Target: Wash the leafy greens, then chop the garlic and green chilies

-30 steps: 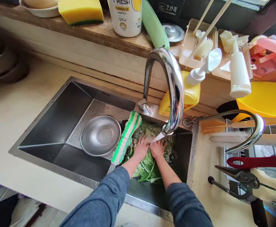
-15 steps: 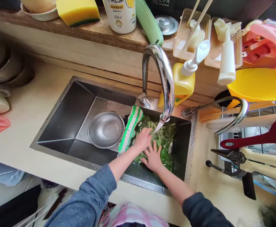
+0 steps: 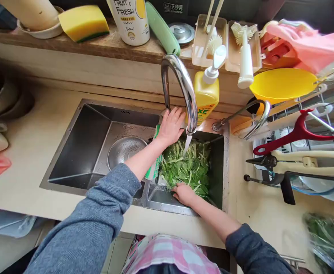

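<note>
My left hand (image 3: 171,127) reaches over the base of the chrome faucet (image 3: 188,85), its fingers closed over the lever, which it hides. Water runs from the spout onto leafy greens (image 3: 185,165) that fill the right basin of the sink. At the near edge of these greens, my right hand (image 3: 184,193) rests low with loosely bent fingers touching the leaves; no leaf shows clearly gripped. A green-and-white striped cloth (image 3: 154,169) hangs over the divider, partly behind my left forearm. The metal strainer (image 3: 122,150) lies in the left basin, partly covered by that forearm.
A yellow pump bottle (image 3: 206,93) stands behind the faucet. To the right are a second thin tap (image 3: 259,120), a dish rack with scissors (image 3: 306,158) and a red peeler (image 3: 295,133). Bagged greens (image 3: 326,239) lie at lower right. A shelf edge (image 3: 78,49) runs above the sink.
My left hand has left the greens and moved up to the faucet lever. My right hand has drawn back to the near edge of the greens. The view has shifted slightly.
</note>
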`<state>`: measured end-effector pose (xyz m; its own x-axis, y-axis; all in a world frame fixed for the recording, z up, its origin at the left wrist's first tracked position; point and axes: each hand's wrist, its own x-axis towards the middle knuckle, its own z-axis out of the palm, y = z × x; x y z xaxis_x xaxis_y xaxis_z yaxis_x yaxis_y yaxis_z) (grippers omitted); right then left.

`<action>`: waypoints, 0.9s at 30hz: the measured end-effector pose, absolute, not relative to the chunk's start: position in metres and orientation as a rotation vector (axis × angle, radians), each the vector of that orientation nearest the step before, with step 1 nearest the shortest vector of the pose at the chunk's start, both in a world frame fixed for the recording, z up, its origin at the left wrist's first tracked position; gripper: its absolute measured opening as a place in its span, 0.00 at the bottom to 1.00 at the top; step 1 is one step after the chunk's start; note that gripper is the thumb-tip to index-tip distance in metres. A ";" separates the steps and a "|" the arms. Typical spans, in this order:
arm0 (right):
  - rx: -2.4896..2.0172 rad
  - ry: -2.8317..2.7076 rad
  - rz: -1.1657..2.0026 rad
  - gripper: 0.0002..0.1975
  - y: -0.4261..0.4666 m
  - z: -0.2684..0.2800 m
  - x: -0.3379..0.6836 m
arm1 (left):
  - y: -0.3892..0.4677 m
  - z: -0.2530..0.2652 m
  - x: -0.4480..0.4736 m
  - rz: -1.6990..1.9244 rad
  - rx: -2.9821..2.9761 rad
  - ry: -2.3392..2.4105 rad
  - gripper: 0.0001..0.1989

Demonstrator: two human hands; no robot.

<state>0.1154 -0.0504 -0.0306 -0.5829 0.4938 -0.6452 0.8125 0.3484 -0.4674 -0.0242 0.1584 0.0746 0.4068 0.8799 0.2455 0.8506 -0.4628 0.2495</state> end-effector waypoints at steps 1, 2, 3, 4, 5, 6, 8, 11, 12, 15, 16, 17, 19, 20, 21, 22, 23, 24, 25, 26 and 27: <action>1.189 2.192 -1.118 0.13 -0.054 -0.029 0.124 | 0.159 0.071 -0.023 0.526 2.559 1.587 0.27; 1.249 2.143 -1.119 0.13 -0.056 -0.029 0.133 | 0.158 0.068 -0.022 0.530 2.552 1.605 0.26; 1.311 2.088 -1.111 0.12 -0.057 -0.029 0.142 | 0.158 0.065 -0.022 0.532 2.546 1.623 0.25; 1.361 2.037 -1.104 0.12 -0.057 -0.030 0.150 | 0.156 0.063 -0.021 0.527 2.542 1.636 0.25; 1.394 1.997 -1.100 0.11 -0.056 -0.031 0.157 | 0.154 0.060 -0.020 0.513 2.541 1.640 0.25; 1.415 1.968 -1.100 0.11 -0.055 -0.033 0.161 | 0.153 0.058 -0.019 0.488 2.542 1.638 0.25; 1.439 1.944 -1.102 0.12 -0.052 -0.038 0.163 | 0.149 0.053 -0.015 0.430 2.540 1.628 0.25; 1.461 1.945 -1.153 0.13 -0.047 -0.049 0.151 | 0.147 0.049 -0.009 0.388 2.537 1.634 0.25; 1.461 1.937 -1.206 0.13 -0.045 -0.053 0.146 | 0.146 0.051 -0.008 0.381 2.544 1.622 0.25; 1.497 1.879 -1.313 0.14 -0.039 -0.060 0.138 | 0.138 0.061 -0.016 0.355 2.573 1.509 0.25; 1.533 1.862 -1.302 0.15 -0.036 -0.060 0.139 | 0.131 0.064 -0.023 0.358 2.575 1.473 0.24; 1.573 1.857 -1.275 0.16 -0.033 -0.059 0.140 | 0.122 0.067 -0.033 0.369 2.569 1.454 0.24; 1.628 1.869 -1.258 0.16 -0.029 -0.053 0.144 | 0.098 0.066 -0.063 0.407 2.523 1.484 0.23; 1.643 1.887 -1.283 0.15 -0.027 -0.048 0.146 | 0.083 0.063 -0.081 0.422 2.473 1.534 0.22; 1.657 1.907 -1.340 0.14 -0.026 -0.041 0.146 | 0.068 0.059 -0.101 0.427 2.399 1.599 0.20; 1.673 1.925 -1.418 0.14 -0.025 -0.033 0.144 | 0.052 0.054 -0.121 0.426 2.315 1.665 0.17; 1.700 1.935 -1.493 0.14 -0.026 -0.024 0.141 | 0.035 0.049 -0.141 0.430 2.227 1.737 0.14; 1.751 1.945 -1.532 0.15 -0.029 -0.013 0.136 | 0.019 0.045 -0.158 0.427 2.148 1.796 0.13; 1.824 1.955 -1.538 0.14 -0.032 -0.001 0.129 | 0.002 0.041 -0.174 0.431 2.096 1.827 0.13; 1.914 1.955 -1.462 0.13 -0.036 0.011 0.121 | -0.013 0.039 -0.188 0.433 2.081 1.815 0.14; 2.039 1.975 -1.318 0.13 -0.040 0.023 0.111 | -0.028 0.038 -0.201 0.428 2.091 1.787 0.15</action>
<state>0.1110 -0.0401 0.0235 -0.1507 0.8172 -0.5562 0.8272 -0.2039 -0.5237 -0.2008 -0.0277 0.0379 0.1560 0.9878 -0.0009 0.8800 -0.1386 0.4543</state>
